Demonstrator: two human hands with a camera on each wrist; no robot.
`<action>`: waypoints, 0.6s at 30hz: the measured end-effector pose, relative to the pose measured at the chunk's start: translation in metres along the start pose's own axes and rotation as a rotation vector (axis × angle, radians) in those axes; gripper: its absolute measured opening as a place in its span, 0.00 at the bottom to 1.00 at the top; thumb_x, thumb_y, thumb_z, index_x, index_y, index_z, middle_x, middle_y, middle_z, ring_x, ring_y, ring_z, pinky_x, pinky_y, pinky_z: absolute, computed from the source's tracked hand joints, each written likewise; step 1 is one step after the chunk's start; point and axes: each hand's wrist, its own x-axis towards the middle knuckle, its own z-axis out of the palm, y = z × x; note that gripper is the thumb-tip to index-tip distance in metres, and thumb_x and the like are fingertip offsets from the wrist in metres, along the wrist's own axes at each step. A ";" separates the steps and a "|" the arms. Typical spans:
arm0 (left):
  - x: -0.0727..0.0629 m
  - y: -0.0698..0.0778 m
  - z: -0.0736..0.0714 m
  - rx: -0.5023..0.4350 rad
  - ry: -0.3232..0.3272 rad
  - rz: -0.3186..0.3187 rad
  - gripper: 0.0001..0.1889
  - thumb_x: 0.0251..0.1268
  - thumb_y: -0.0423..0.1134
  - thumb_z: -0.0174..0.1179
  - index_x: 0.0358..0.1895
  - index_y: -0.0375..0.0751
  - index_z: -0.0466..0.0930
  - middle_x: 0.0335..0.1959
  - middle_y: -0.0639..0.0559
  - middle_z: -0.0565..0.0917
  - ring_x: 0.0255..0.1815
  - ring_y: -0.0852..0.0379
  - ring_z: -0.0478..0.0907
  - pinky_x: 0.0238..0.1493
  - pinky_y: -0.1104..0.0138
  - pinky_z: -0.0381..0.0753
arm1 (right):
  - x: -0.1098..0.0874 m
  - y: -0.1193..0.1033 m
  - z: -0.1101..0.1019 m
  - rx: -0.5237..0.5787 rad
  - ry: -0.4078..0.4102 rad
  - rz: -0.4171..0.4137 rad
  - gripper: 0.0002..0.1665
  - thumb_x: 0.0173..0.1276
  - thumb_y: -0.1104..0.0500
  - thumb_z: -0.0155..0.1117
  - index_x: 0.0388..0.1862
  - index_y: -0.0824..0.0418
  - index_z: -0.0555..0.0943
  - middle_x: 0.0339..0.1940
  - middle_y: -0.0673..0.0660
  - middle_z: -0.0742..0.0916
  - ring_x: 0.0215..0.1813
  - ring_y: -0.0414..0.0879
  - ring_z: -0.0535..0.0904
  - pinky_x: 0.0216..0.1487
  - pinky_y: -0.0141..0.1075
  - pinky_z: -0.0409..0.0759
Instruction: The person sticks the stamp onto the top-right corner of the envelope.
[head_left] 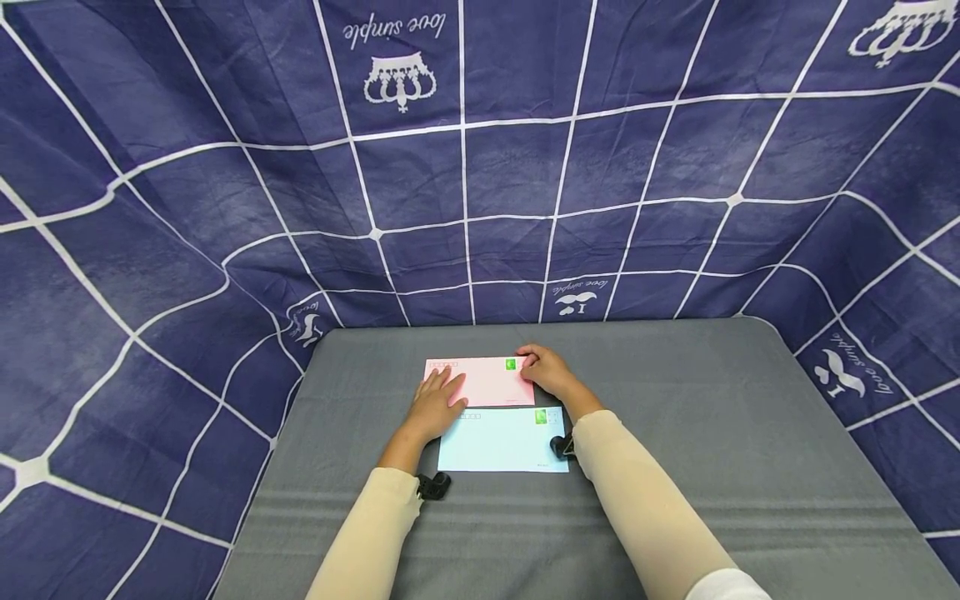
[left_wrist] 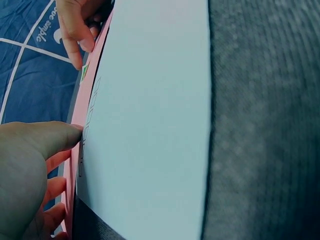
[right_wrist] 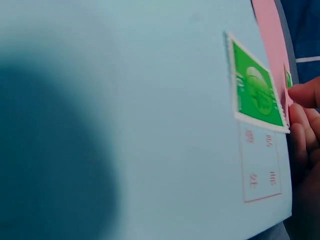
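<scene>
A pink envelope (head_left: 489, 387) lies on the grey cloth, with a green stamp (head_left: 511, 364) near its upper right corner. My left hand (head_left: 435, 408) rests on its left part, fingers spread and fairly straight. At the right edge, my right hand (head_left: 550, 372) pinches the pink envelope between thumb and curled fingers, beside the stamp. Just nearer to me lies a light blue envelope (head_left: 498, 446), also bearing a green stamp (right_wrist: 257, 87) at upper right. The left thumb comes close to the blue envelope's top edge in the left wrist view.
Grey cloth (head_left: 675, 400) covers the table around both envelopes. Behind it and along the sides hangs a dark blue curtain (head_left: 510, 175) with white lines. A small black wrist camera (head_left: 433, 486) sits at the left cuff, and another (head_left: 561, 447) overlaps the blue envelope's right end.
</scene>
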 end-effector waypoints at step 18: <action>0.014 0.003 0.005 -0.032 0.133 -0.058 0.28 0.60 0.42 0.68 0.62 0.33 0.78 0.64 0.33 0.73 0.73 0.34 0.64 0.76 0.41 0.59 | 0.003 0.007 -0.001 0.243 0.081 -0.017 0.10 0.68 0.68 0.60 0.47 0.69 0.82 0.36 0.56 0.86 0.36 0.38 0.77 0.42 0.25 0.75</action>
